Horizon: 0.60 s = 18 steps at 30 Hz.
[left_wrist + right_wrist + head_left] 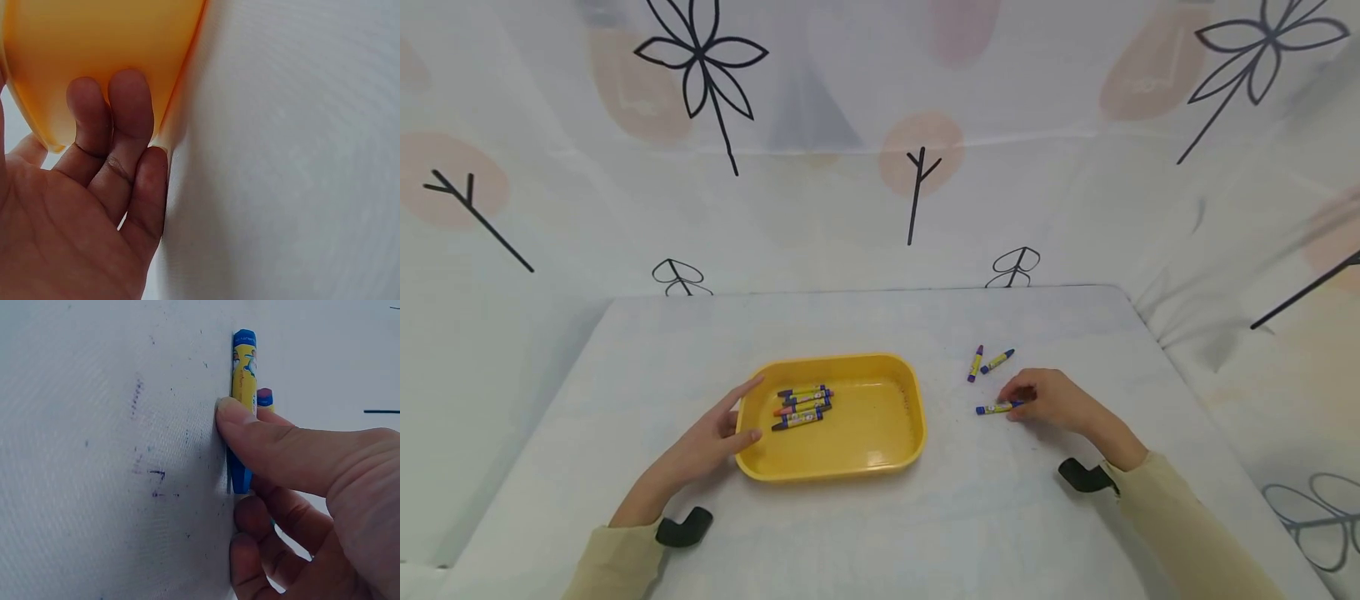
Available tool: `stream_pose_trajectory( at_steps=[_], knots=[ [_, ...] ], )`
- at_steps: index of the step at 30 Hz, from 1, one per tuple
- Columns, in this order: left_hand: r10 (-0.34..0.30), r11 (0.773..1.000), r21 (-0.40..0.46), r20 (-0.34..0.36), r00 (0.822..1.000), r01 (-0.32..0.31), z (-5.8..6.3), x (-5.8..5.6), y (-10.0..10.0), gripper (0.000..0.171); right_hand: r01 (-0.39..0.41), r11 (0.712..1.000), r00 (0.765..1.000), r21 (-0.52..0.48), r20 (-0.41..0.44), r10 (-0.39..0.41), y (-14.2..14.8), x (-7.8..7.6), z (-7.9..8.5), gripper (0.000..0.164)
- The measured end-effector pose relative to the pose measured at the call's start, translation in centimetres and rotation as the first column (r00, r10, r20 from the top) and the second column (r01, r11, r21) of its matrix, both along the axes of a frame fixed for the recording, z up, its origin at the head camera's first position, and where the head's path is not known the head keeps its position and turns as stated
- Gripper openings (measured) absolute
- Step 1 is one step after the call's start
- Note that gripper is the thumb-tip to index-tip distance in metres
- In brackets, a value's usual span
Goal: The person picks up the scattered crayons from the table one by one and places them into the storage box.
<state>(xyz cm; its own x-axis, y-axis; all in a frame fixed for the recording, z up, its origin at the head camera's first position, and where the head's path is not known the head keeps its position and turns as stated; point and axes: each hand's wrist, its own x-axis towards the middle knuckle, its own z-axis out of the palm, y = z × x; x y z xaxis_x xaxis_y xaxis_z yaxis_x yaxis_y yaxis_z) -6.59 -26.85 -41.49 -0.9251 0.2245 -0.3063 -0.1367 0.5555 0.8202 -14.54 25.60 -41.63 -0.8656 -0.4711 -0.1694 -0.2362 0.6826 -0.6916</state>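
Observation:
On the left, my left hand (pixel 711 437) holds the end of a yellow tray (pixel 857 475), thumb and index finger over its rim. In the left wrist view, curled fingers (pixel 131 106) press against the tray's outer wall. Several crayons (pixel 801 421) with yellow-and-blue wrappers lie side by side in the tray's left half. To the right of the tray, my right hand (pixel 1052 404) pinches a blue crayon (pixel 244 375) between thumb and index finger. This crayon lies along the table surface, its tapered tip toward the palm. The thumb hides part of its wrapper.
Just beyond the right hand, a purple crayon (pixel 975 364) and a dark-tipped crayon (pixel 997 361) lie on the white-covered table (pixel 880 542). A patterned cloth (pixel 820 208) hangs behind the table's far edge. Small purple marks dot the table cover near the right hand.

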Motion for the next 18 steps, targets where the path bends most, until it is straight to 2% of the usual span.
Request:
stream_pose_trajectory(
  at_steps=[9, 18],
  knots=[
    [-0.003, 1.000, -0.009, -0.002, 1.000, 0.003, 0.1, 0.0, 0.1, 0.078, -0.020, 0.999, 0.999, 0.038, -0.043, 0.022, -0.2, 0.2, 0.6, 0.015],
    [-0.012, 1.000, -0.009, -0.005, 1.000, 0.012, 0.1, 0.1, -0.1, 0.077, -0.076, 0.995, 0.982, 0.059, -0.167, 0.085, -1.6, 0.7, 2.5, 0.016]
  ],
)
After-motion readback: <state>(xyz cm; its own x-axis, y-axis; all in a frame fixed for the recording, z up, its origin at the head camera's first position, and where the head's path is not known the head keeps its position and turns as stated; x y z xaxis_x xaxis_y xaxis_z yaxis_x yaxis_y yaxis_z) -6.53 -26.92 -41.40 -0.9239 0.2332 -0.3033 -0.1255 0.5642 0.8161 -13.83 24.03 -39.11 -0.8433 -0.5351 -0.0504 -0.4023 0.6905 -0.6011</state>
